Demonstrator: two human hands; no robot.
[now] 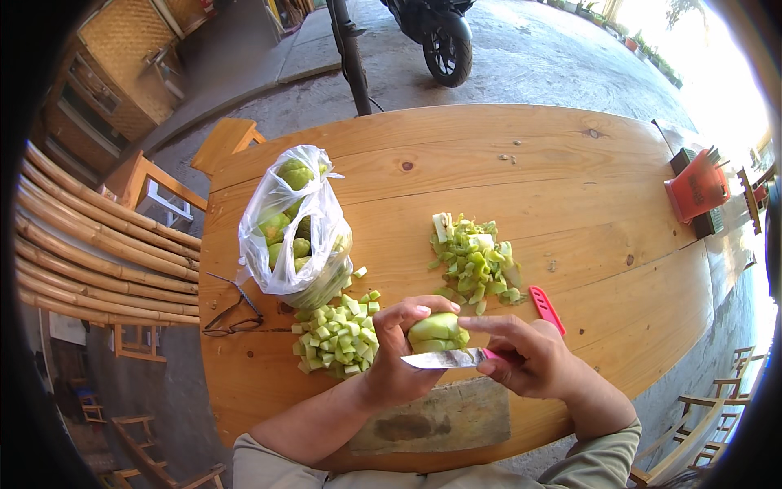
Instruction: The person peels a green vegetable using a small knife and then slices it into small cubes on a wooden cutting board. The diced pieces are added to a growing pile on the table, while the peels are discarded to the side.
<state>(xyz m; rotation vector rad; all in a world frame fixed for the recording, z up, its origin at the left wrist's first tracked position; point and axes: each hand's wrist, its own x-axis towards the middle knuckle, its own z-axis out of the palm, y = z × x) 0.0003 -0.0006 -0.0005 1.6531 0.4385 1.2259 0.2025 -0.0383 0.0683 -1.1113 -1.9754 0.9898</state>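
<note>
My left hand (401, 349) grips a peeled pale green fruit (435, 328) above the wooden table (570, 212). My right hand (525, 357) holds a knife (446, 359) with a pink handle, its blade lying flat under the fruit and pointing left. A pile of light green cubes (336, 334) sits just left of my left hand. Green peelings and scraps (475, 262) lie in a heap beyond my hands. A small wooden cutting board (436, 420) rests under my wrists at the table's near edge.
A clear plastic bag of whole green fruits (295, 230) stands at the left. Eyeglasses (232, 310) lie by the left edge, a pink knife sheath (545, 309) right of my hands, a red holder (695, 191) at far right. Bamboo bench (98, 236), wooden chairs and a motorbike (440, 37) surround the table.
</note>
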